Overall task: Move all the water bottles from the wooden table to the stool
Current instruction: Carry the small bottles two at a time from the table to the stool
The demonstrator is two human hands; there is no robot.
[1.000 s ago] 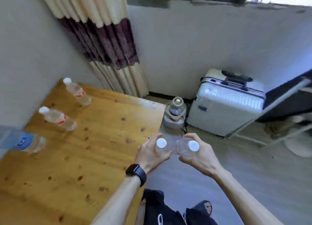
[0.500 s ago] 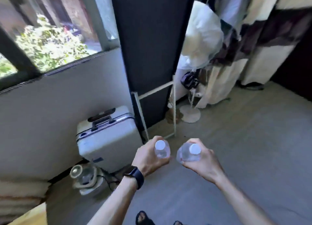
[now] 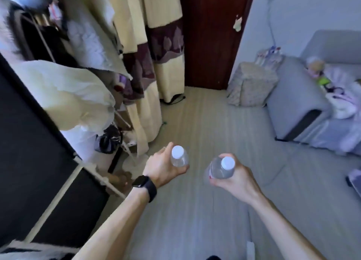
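Note:
My left hand (image 3: 163, 168), with a black watch on the wrist, grips a clear water bottle (image 3: 178, 158) with a white cap, held upright over the floor. My right hand (image 3: 233, 178) grips a second clear water bottle (image 3: 222, 169), also white-capped, a little lower and to the right. The two bottles are apart from each other. A fabric-covered cube stool (image 3: 252, 84) stands at the far wall beside the sofa, well ahead of both hands. The wooden table is out of view.
A clothes rack (image 3: 58, 87) with hanging garments and cream-and-maroon curtains (image 3: 152, 54) fills the left side. A dark red door (image 3: 211, 35) is straight ahead. A grey sofa (image 3: 304, 103) with toys lies on the right. Pale plank floor (image 3: 214, 123) runs between them.
The view has swung right, from the wooden table past the suitcase and window to the door, stool and sofa. Both hands still hold their bottles and have moved slightly apart.

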